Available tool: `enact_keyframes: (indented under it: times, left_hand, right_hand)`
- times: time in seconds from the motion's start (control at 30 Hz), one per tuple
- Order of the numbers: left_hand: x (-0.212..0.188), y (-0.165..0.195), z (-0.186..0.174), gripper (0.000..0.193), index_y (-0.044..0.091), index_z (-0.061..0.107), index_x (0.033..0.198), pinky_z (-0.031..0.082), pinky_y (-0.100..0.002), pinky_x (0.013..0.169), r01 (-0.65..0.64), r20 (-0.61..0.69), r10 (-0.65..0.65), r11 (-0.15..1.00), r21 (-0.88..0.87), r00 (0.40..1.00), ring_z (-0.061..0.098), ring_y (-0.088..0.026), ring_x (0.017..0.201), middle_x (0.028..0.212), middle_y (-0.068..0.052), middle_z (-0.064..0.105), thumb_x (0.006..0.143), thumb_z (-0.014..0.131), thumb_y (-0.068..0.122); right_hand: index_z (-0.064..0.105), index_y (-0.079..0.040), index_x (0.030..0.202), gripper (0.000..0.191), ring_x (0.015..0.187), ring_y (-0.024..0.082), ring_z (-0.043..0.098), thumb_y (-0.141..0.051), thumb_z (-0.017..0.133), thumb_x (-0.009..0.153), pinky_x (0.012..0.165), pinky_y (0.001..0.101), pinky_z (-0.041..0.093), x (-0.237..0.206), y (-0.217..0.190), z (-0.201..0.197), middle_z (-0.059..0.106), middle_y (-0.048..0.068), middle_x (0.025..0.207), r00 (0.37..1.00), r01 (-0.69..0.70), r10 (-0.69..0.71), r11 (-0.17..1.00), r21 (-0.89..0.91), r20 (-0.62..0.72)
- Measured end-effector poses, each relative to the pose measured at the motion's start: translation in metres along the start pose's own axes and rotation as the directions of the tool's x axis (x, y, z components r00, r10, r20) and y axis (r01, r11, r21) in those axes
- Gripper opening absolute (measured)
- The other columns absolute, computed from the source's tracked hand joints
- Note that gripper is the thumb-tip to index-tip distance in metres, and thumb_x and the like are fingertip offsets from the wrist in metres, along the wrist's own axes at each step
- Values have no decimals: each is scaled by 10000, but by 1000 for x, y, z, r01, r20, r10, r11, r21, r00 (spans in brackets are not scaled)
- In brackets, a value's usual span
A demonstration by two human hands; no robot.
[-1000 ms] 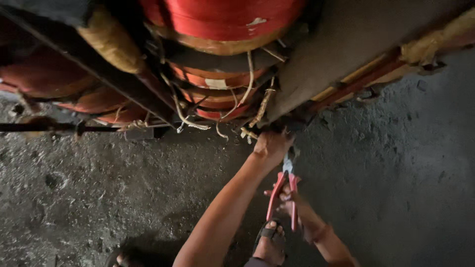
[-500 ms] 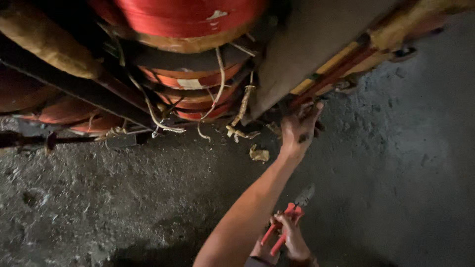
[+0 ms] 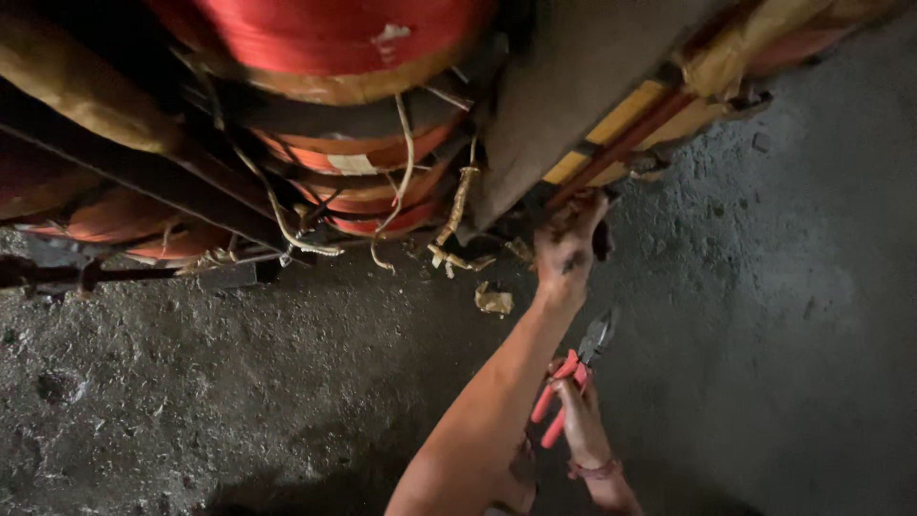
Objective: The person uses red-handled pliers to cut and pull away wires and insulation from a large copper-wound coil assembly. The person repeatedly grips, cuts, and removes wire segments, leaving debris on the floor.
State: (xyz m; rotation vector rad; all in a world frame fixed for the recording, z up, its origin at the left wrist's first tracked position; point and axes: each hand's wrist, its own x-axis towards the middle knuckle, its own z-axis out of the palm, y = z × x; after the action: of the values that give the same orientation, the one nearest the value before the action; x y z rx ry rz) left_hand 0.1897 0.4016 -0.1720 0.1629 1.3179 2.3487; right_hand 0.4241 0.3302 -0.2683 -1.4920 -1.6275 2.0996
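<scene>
My left hand (image 3: 565, 250) reaches up to the lower corner of a grey panel (image 3: 573, 86), its dirty fingers curled on a small dark part at the panel's edge. Lower down, my right hand (image 3: 583, 420) grips red-handled pliers (image 3: 571, 375) whose dark jaws point up and right, apart from the left hand. Left of the panel hang frayed pale wire ends (image 3: 457, 215) from red wound coils (image 3: 353, 182). A small crumpled scrap (image 3: 494, 301) lies on the ground below the wires.
A large red drum (image 3: 325, 38) sits at the top, with a dark metal bar (image 3: 143, 167) crossing below it. Yellow and red strips (image 3: 630, 129) run along the panel's right side. Rough grey concrete floor (image 3: 783, 315) surrounds everything.
My left hand moved right from the wire ends to the panel's lower corner. My right hand dropped lower with the pliers, which now tilt to the right.
</scene>
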Motion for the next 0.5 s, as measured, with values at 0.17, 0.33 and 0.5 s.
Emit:
enact_keyframes:
  times: [0.17,0.33,0.5]
  left_hand:
    - [1,-17,-10,130,31,752,1000,459,-316,699,-26,-81,41,984,176,996,557,-119,792,920,-37,664,1019,701,148]
    - [6,-6,-25,218,22,744,979,447,-274,659,290,48,-296,951,108,954,533,-107,733,863,-18,681,956,720,237]
    - [-8,19,-25,242,-6,723,984,486,-272,693,45,-38,-35,958,283,999,541,-66,767,842,-11,683,987,710,236]
  right_hand:
    - [568,7,1233,350,1020,273,636,-241,509,994,863,470,417,45,-28,-19,664,164,1116,963,257,-238,954,-154,129]
    - [518,-18,1330,450,1230,254,618,-283,523,967,1097,432,444,87,-69,-20,623,126,1281,982,183,-156,932,-313,109]
    - [498,68,1427,492,1145,294,546,-238,555,1045,1121,480,416,107,-103,-10,504,256,1319,912,389,-321,874,-291,256]
